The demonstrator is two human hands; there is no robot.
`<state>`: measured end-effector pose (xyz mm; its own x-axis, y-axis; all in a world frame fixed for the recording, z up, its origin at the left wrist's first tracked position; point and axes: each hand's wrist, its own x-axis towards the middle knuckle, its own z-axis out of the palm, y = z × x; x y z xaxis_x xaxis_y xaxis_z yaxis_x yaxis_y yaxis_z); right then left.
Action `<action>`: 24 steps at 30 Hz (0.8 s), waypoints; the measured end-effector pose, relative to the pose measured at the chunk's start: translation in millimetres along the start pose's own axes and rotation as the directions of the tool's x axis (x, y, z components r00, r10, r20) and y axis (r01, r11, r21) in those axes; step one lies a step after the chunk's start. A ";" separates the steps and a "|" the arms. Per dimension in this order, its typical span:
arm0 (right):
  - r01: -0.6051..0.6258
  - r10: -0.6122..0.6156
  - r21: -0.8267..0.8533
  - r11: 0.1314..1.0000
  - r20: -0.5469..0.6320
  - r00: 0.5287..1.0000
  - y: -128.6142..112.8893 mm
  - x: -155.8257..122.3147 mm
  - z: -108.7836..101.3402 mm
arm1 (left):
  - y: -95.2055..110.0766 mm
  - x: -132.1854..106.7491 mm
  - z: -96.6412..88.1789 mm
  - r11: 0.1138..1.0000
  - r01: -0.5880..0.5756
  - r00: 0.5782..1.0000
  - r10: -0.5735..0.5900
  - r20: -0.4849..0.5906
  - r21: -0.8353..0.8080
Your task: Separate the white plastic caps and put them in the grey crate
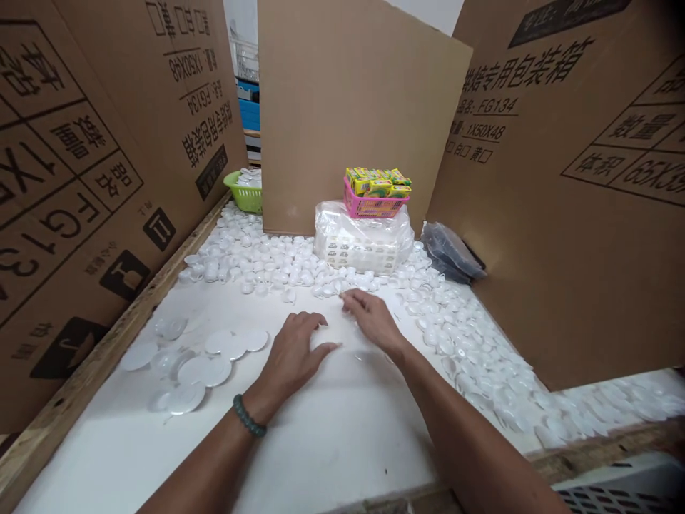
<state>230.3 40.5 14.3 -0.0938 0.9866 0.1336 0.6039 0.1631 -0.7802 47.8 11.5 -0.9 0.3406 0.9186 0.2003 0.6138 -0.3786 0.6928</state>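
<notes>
My left hand (296,351) rests palm down on the white tabletop (332,435), its fingers curled loosely and its thumb out; a green bead bracelet sits on that wrist. My right hand (371,317) lies just beyond it, fingers pointing left and touching the near edge of a heap of small white plastic caps (267,264). I cannot make out anything held in either hand. Several flat white discs (203,370) lie on the table to the left of my left hand.
Tall cardboard sheets wall the table on the left (96,178), back (353,107) and right (578,185). A clear bag of packs (364,246) carries a pink basket (372,205) of yellow-green boxes. A green basket (245,193) and a dark bag (449,251) sit behind. More caps (481,357) spread right.
</notes>
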 end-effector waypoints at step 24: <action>0.256 -0.161 -0.451 0.855 0.239 0.958 -4.5 -7.6 3.9 | -10.2 -3.2 -9.8 0.806 0.235 0.972 -0.196 -0.129 0.543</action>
<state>225.2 32.3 14.5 -0.3763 0.9203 0.1072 0.8494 0.3889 -0.3568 33.5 13.6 -1.9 0.1186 0.9818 0.1484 0.9617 -0.1508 0.2289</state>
